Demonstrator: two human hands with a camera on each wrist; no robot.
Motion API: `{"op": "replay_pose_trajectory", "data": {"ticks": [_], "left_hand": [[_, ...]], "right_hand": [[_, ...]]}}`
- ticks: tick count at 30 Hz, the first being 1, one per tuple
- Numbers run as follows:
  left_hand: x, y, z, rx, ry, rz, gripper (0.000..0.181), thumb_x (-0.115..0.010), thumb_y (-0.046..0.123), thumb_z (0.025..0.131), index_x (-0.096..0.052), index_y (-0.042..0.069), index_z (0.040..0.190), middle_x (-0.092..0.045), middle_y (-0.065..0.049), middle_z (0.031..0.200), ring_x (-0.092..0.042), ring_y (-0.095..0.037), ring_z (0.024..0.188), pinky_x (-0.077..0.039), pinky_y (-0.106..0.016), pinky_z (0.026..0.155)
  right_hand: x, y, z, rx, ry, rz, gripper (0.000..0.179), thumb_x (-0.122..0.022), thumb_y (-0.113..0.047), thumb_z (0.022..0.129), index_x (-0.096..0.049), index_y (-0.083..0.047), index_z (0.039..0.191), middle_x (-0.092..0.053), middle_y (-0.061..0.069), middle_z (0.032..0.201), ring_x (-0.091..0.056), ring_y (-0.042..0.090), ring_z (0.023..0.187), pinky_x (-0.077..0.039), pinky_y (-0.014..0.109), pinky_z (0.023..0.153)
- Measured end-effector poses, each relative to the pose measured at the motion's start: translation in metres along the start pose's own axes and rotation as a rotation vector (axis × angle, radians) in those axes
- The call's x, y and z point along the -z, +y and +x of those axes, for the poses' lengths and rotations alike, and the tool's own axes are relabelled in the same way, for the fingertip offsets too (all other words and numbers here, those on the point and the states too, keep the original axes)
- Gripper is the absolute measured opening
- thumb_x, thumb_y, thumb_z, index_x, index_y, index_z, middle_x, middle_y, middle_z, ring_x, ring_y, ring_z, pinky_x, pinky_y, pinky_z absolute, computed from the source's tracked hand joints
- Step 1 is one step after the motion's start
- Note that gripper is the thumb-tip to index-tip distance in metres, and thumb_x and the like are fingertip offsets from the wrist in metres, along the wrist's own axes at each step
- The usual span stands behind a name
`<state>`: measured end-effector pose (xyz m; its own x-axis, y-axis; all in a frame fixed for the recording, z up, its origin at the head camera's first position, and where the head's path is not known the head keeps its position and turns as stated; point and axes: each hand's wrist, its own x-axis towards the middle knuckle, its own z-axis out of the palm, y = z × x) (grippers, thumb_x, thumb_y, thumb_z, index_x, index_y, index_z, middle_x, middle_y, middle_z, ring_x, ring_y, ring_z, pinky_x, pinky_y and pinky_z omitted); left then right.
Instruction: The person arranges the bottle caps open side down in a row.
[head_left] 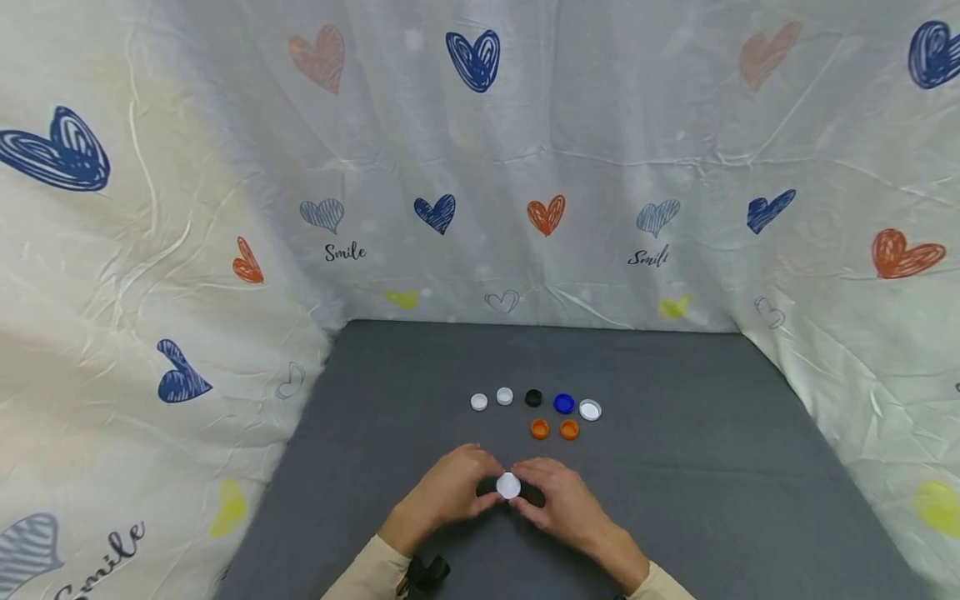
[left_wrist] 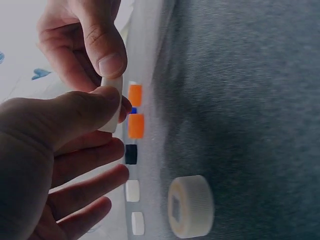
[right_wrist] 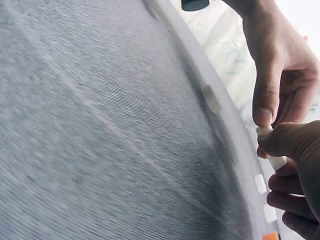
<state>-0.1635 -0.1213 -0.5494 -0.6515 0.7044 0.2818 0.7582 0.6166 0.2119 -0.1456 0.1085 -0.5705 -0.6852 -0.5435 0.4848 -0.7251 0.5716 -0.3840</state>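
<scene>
The flat white cap (head_left: 508, 486) is held at the near middle of the tabletop (head_left: 712, 500), pinched from the left by the left hand (head_left: 450, 487) and from the right by the right hand (head_left: 564, 497). Each thumb and forefinger grips its edge while the other fingers lie loosely spread, presumably since so small a thing leaves room only for tips (holding both sides likely steadies it, too). Farther off, from left to right, sit two small white caps (head_left: 478, 402), a black cap (head_left: 533, 397), a blue cap (head_left: 564, 403) and a wide white cap (head_left: 590, 409), with two orange caps (head_left: 539, 428) just nearer; the gaps probably keep each easy to grasp. The left wrist view adds a ridged white cap (left_wrist: 195, 206) on the tabletop, perhaps hidden by the left hand from above.
</scene>
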Motion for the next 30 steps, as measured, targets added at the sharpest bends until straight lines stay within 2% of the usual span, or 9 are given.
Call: {"op": "replay_pose_trajectory", "data": {"ticks": [4,8,12,16,19,24,30], "left_hand": [[-0.003,0.003,-0.004,0.012,-0.051,0.038,0.022,-0.083,0.033,0.082,-0.078,0.02,0.098,-0.075,0.01,0.097,-0.068,-0.006,0.095,-0.049,-0.046,0.104],[-0.004,0.006,-0.006,0.02,-0.074,0.087,0.02,-0.084,0.035,0.08,-0.078,0.022,0.095,-0.075,0.012,0.094,-0.068,-0.007,0.094,-0.048,-0.047,0.104],[-0.007,0.008,-0.008,0.053,-0.096,0.114,0.022,-0.084,0.037,0.08,-0.079,0.023,0.096,-0.075,0.011,0.095,-0.067,-0.014,0.101,-0.048,-0.046,0.104],[-0.01,0.009,-0.009,0.086,-0.103,0.112,0.023,-0.085,0.037,0.078,-0.079,0.023,0.096,-0.076,0.012,0.096,-0.066,-0.023,0.112,-0.048,-0.043,0.104],[-0.011,0.011,-0.011,0.085,-0.097,0.126,0.024,-0.087,0.036,0.077,-0.079,0.023,0.095,-0.076,0.012,0.096,-0.066,-0.025,0.114,-0.049,-0.041,0.103],[-0.012,0.012,-0.012,0.069,-0.099,0.166,0.025,-0.086,0.037,0.077,-0.08,0.022,0.096,-0.076,0.012,0.1,-0.066,-0.025,0.115,-0.049,-0.042,0.104],[-0.008,0.011,-0.011,0.079,-0.125,0.137,0.027,-0.084,0.038,0.079,-0.078,0.021,0.099,-0.075,0.011,0.102,-0.066,-0.024,0.115,-0.049,-0.041,0.104]], "right_hand": [[-0.005,-0.003,-0.005,-0.025,-0.053,-0.018,0.034,-0.082,-0.032,0.083,-0.075,-0.017,0.112,-0.073,-0.005,0.112,-0.067,0.013,0.107,-0.055,0.04,0.093],[-0.011,-0.004,-0.007,-0.022,-0.08,-0.033,0.034,-0.081,-0.032,0.084,-0.075,-0.016,0.112,-0.073,-0.004,0.114,-0.067,0.015,0.108,-0.054,0.041,0.095],[-0.015,-0.004,-0.008,-0.018,-0.098,-0.051,0.034,-0.08,-0.033,0.084,-0.075,-0.015,0.113,-0.072,0.0,0.117,-0.066,0.017,0.111,-0.053,0.042,0.097],[-0.018,-0.005,-0.009,-0.016,-0.122,-0.092,0.035,-0.08,-0.035,0.084,-0.075,-0.014,0.111,-0.07,0.002,0.12,-0.065,0.021,0.113,-0.051,0.044,0.1],[-0.02,-0.006,-0.01,-0.011,-0.139,-0.126,0.035,-0.08,-0.036,0.084,-0.076,-0.013,0.111,-0.069,0.004,0.122,-0.064,0.023,0.116,-0.05,0.046,0.102],[-0.021,-0.006,-0.01,-0.002,-0.162,-0.16,0.035,-0.079,-0.037,0.084,-0.076,-0.013,0.11,-0.068,0.006,0.125,-0.063,0.024,0.119,-0.047,0.046,0.105],[-0.018,-0.007,-0.008,-0.025,-0.204,-0.162,0.038,-0.077,-0.041,0.086,-0.075,-0.014,0.113,-0.066,0.005,0.13,-0.061,0.024,0.123,-0.046,0.046,0.107]]}}
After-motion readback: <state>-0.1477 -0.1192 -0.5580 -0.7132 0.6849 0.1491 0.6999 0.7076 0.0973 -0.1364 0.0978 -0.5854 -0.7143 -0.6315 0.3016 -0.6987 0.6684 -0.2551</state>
